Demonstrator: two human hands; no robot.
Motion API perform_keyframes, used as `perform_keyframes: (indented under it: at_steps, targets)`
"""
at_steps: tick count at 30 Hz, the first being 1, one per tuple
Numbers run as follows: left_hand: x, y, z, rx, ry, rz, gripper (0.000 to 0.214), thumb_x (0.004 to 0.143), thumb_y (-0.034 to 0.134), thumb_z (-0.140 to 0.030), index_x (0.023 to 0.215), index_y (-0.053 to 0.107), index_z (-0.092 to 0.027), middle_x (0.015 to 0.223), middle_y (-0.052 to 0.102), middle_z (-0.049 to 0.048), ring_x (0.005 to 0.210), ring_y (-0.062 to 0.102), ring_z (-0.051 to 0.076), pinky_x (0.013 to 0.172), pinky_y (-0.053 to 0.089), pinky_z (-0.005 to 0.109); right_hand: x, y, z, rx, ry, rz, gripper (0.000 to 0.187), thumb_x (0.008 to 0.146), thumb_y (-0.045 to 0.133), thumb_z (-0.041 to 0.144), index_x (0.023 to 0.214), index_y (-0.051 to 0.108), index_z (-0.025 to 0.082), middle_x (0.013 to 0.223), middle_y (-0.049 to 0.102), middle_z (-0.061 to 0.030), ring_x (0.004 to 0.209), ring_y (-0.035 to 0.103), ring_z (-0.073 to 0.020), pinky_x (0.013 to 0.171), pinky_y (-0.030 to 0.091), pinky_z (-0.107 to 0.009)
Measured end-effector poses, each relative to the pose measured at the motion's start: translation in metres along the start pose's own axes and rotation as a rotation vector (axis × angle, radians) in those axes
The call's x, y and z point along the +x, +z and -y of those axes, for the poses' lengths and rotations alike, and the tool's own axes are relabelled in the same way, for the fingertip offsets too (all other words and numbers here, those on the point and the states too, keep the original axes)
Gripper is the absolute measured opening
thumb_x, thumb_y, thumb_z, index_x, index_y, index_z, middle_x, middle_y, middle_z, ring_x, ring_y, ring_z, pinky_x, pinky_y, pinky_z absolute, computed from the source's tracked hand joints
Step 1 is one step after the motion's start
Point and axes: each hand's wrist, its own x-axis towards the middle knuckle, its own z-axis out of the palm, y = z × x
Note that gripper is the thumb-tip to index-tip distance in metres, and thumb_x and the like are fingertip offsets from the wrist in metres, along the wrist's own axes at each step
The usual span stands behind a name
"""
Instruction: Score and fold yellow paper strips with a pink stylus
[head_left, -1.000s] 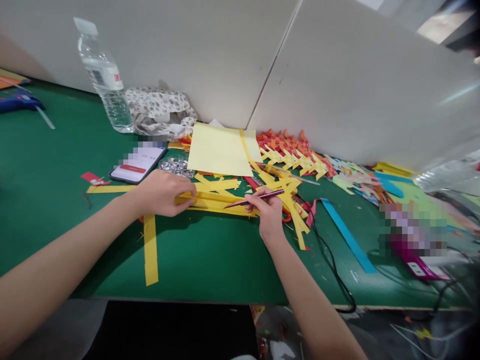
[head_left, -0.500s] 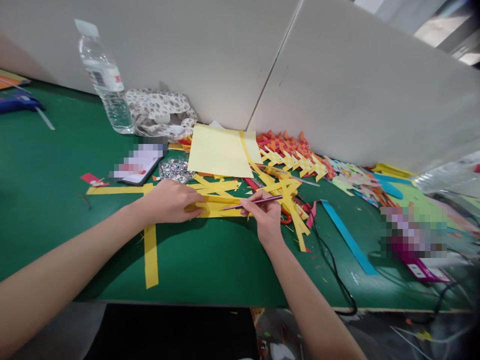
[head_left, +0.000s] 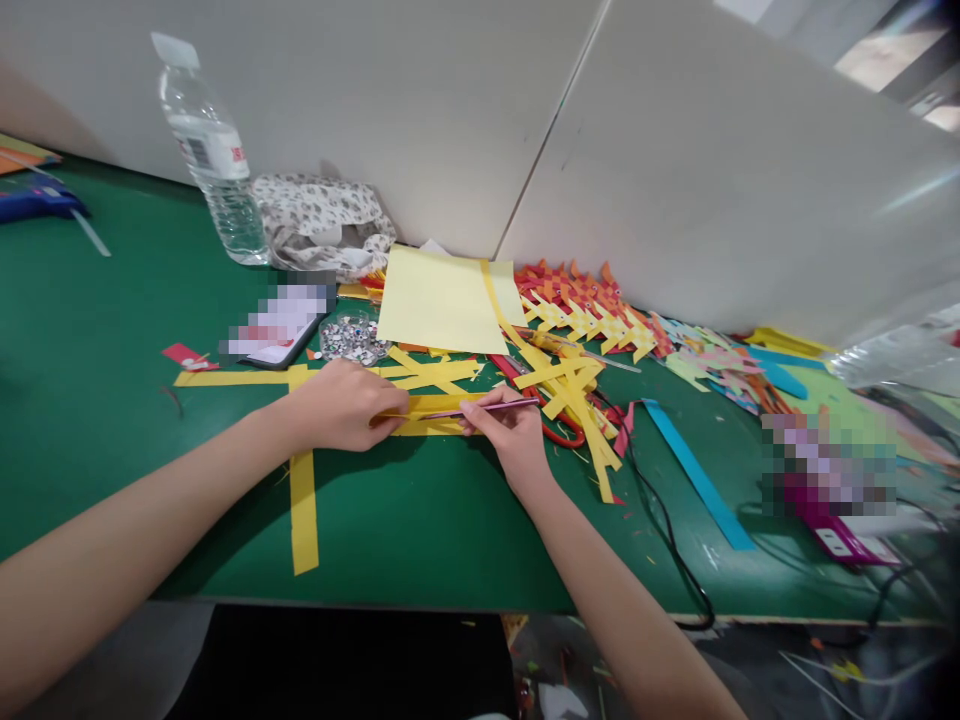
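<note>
My left hand (head_left: 341, 405) lies curled on a stack of yellow paper strips (head_left: 435, 415) on the green table, pressing their left end down. My right hand (head_left: 506, 435) pinches a thin purple pen-like tool (head_left: 480, 408) that lies almost flat over the strips, its tip pointing left towards my left fingers. More yellow strips (head_left: 570, 385) lie crossed to the right, and one long strip (head_left: 302, 510) runs towards the table's front edge.
Behind the hands are a pale yellow sheet (head_left: 442, 300), a dish of googly eyes (head_left: 352, 338), a phone (head_left: 274, 325), a water bottle (head_left: 210, 150) and a cloth (head_left: 322, 225). Woven paper fish (head_left: 592, 310), red scissors (head_left: 547, 425), a blue strip (head_left: 697, 475) and a black cable (head_left: 667, 540) lie right.
My right hand has slid left along the yellow strips with the tool, closing on my left hand. The left hand has stayed on the strips.
</note>
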Motion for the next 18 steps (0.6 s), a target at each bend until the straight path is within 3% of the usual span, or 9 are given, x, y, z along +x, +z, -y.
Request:
perform_keyframes:
  at_steps: [18]
  targets:
    - [-0.0007,0.0027,0.008,-0.128,0.003,0.061,0.017,0.08,0.048,-0.025,0.082,0.065,-0.023,0.062,0.064,-0.0027,0.055,0.057,0.012,0.048,0.028,0.024,0.0027,0.0001,-0.0048,0.02,0.01,0.01,0.025,0.063,0.078,0.036,0.063,0.059,0.021,0.057,0.065,0.001,0.052,0.062,-0.017,0.055,0.053,-0.032]
